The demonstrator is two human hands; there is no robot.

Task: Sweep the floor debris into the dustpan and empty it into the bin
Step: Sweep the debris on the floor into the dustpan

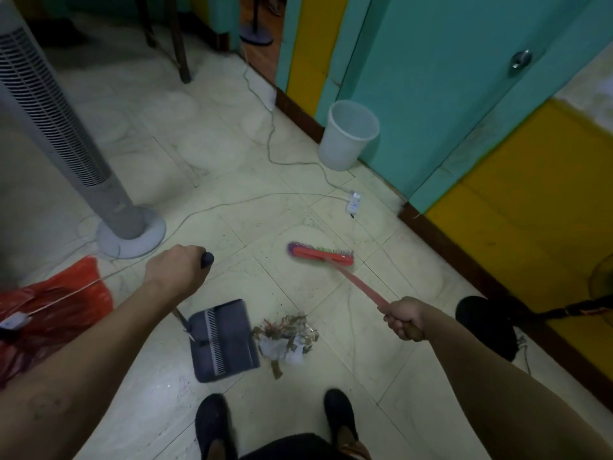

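While the left hand (pixel 175 270) closed in a fist round the dark handle grip (pixel 207 259) of the dustpan (pixel 225 340), the right hand (pixel 404 318) clenched the red stick of the broom (pixel 320 255), whose blurred head lay low over the tiles beyond the pile. The debris (pixel 287 336), paper scraps and brown bits, sat just beside the dustpan's right edge. The white bin (pixel 348 134) stood well apart against the teal wall, and a tower fan (pixel 66 127) rose at left.
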